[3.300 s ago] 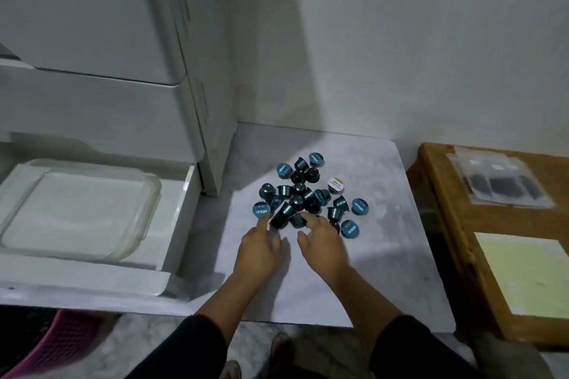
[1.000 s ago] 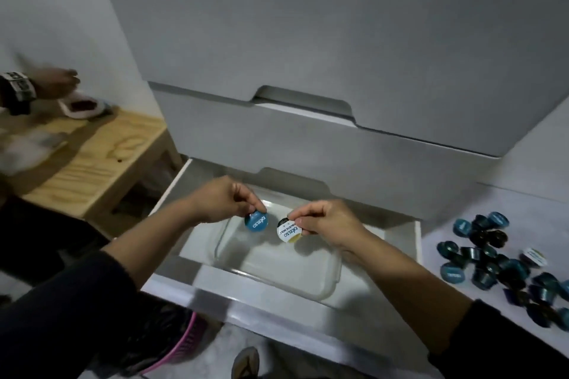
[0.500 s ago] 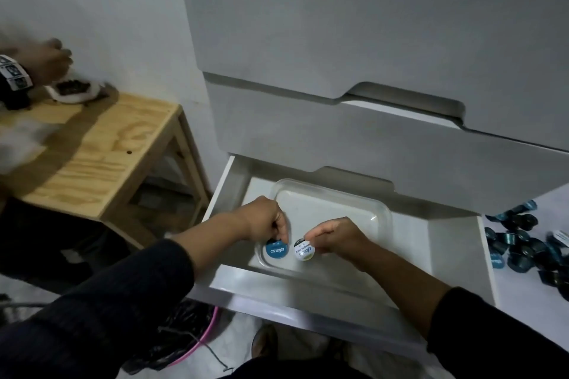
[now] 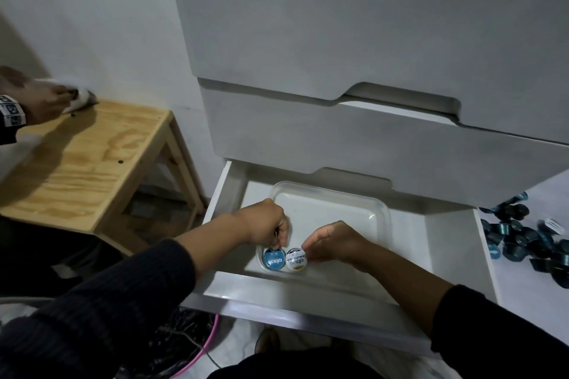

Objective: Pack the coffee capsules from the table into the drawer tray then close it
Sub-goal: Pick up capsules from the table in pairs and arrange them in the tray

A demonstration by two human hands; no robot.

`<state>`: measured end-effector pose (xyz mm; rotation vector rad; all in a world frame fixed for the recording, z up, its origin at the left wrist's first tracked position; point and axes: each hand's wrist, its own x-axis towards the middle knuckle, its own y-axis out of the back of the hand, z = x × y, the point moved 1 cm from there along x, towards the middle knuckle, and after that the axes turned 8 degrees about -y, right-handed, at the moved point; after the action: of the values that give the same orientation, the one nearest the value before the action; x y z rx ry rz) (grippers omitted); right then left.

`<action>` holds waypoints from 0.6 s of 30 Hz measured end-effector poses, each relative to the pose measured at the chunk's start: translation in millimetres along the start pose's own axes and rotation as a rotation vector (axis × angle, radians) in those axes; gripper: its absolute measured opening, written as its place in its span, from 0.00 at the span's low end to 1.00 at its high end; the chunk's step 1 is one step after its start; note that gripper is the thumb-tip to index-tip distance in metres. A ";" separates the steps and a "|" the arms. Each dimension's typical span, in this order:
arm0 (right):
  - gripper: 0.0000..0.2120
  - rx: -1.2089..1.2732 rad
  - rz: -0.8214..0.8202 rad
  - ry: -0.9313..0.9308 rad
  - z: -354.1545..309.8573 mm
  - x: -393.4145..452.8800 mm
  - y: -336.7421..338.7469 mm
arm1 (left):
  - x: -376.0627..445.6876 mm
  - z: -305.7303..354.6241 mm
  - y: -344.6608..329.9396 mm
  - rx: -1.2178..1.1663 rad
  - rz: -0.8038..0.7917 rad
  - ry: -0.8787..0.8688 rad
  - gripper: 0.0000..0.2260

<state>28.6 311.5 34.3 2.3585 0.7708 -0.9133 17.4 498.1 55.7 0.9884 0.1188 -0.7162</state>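
Observation:
The bottom drawer (image 4: 452, 243) of the white cabinet stands pulled out, with a clear plastic tray (image 4: 332, 209) inside it. In the tray's near left corner a blue-lidded capsule (image 4: 274, 260) and a white-lidded capsule (image 4: 296, 260) sit side by side, lids up. My left hand (image 4: 266, 223) pinches the blue one at its far edge. The fingertips of my right hand (image 4: 334, 241) are closed on the white one's right edge. A heap of several blue capsules (image 4: 523, 237) lies on the pale table at the right.
A wooden side table (image 4: 92, 157) stands left of the drawer; another person's hand (image 4: 40, 101) with a wrist tag works at its far corner. Two shut drawer fronts (image 4: 338, 138) overhang the tray's back. A pink basket rim (image 4: 203, 351) and my foot are on the floor below.
Both hands carried one capsule each from the table heap to the tray, then lowered them into its near left corner. My view swung left toward the drawer.

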 end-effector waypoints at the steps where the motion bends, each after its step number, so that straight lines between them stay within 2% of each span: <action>1: 0.03 -0.009 -0.008 -0.002 -1.0 -0.2 -0.9 | -0.3 0.1 0.2 0.004 -0.004 0.001 0.09; 8: 0.04 -0.037 -0.064 -0.010 -2.9 -3.7 -4.3 | -2.6 1.0 -0.2 0.025 0.001 0.009 0.08; 13: 0.05 -0.050 -0.046 0.004 -8.1 -10.4 -4.2 | -8.3 5.6 1.6 0.025 0.053 0.039 0.06; 18: 0.16 -0.538 0.186 0.152 -19.8 -22.3 -14.5 | -18.7 15.3 -1.2 0.106 0.190 0.132 0.11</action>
<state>14.1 326.9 59.9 1.9878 0.7302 -0.3871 -1.1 494.8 71.0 1.1319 0.1009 -0.4867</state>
